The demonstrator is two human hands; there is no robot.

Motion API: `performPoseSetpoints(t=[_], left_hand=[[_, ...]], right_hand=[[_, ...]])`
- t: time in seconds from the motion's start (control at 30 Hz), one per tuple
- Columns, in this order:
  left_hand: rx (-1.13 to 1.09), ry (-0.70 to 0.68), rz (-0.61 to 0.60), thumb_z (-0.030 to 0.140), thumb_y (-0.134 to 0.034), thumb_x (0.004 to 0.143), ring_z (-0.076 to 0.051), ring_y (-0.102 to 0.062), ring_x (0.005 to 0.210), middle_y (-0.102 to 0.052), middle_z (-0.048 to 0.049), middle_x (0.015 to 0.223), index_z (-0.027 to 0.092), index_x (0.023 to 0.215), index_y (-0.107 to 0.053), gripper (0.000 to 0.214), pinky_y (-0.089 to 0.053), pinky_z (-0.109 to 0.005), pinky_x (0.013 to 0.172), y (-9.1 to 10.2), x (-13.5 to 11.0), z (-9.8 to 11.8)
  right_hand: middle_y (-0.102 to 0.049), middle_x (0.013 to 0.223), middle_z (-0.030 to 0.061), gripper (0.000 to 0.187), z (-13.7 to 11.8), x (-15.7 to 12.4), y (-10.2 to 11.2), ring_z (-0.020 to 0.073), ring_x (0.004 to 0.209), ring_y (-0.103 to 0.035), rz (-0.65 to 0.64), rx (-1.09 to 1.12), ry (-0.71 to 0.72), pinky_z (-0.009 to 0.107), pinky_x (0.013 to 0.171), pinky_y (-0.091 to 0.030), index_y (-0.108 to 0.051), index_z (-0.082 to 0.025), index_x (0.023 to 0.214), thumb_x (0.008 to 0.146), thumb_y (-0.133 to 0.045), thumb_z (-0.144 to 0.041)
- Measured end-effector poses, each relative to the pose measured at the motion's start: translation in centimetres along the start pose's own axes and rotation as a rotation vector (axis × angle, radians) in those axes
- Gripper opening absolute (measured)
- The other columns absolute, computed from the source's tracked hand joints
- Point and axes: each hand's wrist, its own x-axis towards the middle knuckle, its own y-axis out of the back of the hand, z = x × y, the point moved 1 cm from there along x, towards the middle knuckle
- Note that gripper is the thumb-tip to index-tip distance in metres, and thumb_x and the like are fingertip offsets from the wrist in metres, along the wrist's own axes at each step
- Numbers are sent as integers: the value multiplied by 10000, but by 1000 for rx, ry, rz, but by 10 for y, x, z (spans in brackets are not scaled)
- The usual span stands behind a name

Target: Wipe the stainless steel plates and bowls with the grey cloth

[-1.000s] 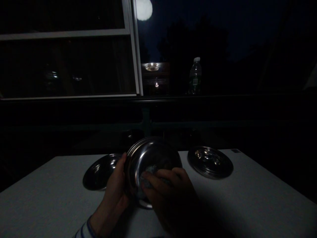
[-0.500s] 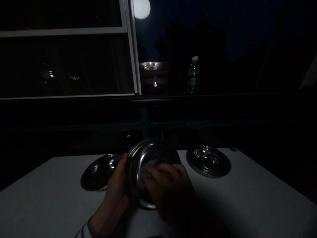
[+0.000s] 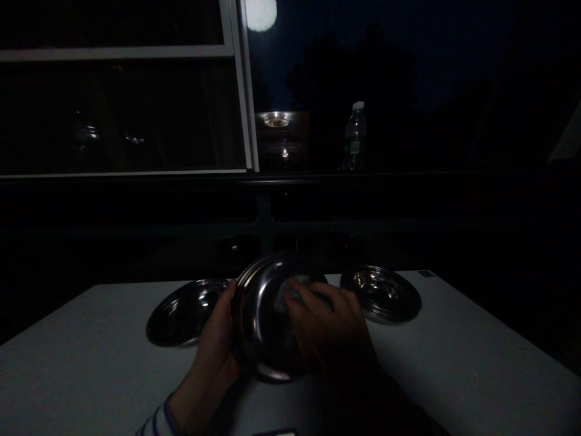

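My left hand (image 3: 220,342) grips the left rim of a shiny metal plate (image 3: 258,321), which is tilted up above the table. Against the plate's face, my right hand (image 3: 329,321) presses a small pale cloth (image 3: 290,293) under its fingertips; dim light leaves the cloth's exact kind uncertain. A second metal plate (image 3: 175,318) lies on the table to the left, partly behind my left hand. To the right rests another round metal piece (image 3: 381,295), which looks like several plates stacked together.
The white table (image 3: 91,369) spans the foreground. Beyond its far edge, a plastic bottle (image 3: 355,139) with a white cap stands on the ledge by the dark window. A dark object with a bright patch (image 3: 284,433) shows at the bottom edge.
My right hand and the cloth have slid up and to the right across the plate. My left hand keeps its hold, nearly in the same spot.
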Motion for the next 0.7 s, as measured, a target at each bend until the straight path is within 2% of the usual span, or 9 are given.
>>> performPoseSetpoints(t=[0.13, 0.23, 0.3, 0.33, 0.5, 0.7], left_hand=[[-63, -59, 55, 235, -463, 848, -119, -611, 432, -668, -9, 540, 140, 737, -631, 223, -494, -197, 411, 0, 2, 7], [-42, -45, 35, 225, -469, 845, -109, -579, 385, -635, -1, 485, 131, 731, -628, 217, -459, -181, 367, -1, 1, 7], [-17, -15, 13, 228, -482, 838, -113, -575, 378, -632, -3, 483, 127, 746, -635, 205, -465, -190, 373, -2, -1, 3], [-8, 1, 5, 234, -485, 837, -118, -581, 385, -642, -9, 497, 126, 756, -639, 206, -476, -198, 387, -3, -2, 2], [-70, 12, -16, 219, -453, 848, -123, -623, 451, -670, -12, 533, 135, 734, -658, 250, -506, -193, 450, -6, -5, 4], [-98, 26, -58, 244, -427, 854, -181, -675, 587, -700, -38, 588, 136, 771, -673, 281, -551, -295, 664, -6, -3, 9]], right_hand=[[-623, 1128, 18, 242, -6, -6, -3, 190, 949, -492, 9, 58, -16, 353, 751, -323, -588, -165, 1045, 861, -431, -177], [-607, 1157, -25, 233, -18, -10, -6, 168, 991, -482, 24, 140, 52, 351, 793, -327, -588, -206, 1044, 854, -457, -177], [-597, 1173, -36, 218, -15, -7, -4, 170, 989, -482, -1, 102, 67, 350, 767, -331, -594, -223, 1030, 855, -465, -206], [-595, 1177, -28, 223, -9, -4, -2, 180, 978, -485, -28, 55, 48, 352, 746, -333, -594, -221, 1038, 856, -464, -222], [-631, 1117, 24, 240, 20, 8, 16, 201, 936, -496, 36, -75, 3, 348, 749, -336, -615, -178, 1029, 873, -435, -210], [-623, 1130, 50, 249, 17, 9, 26, 188, 940, -517, 72, -17, 14, 338, 779, -357, -585, -168, 1061, 882, -414, -193]])
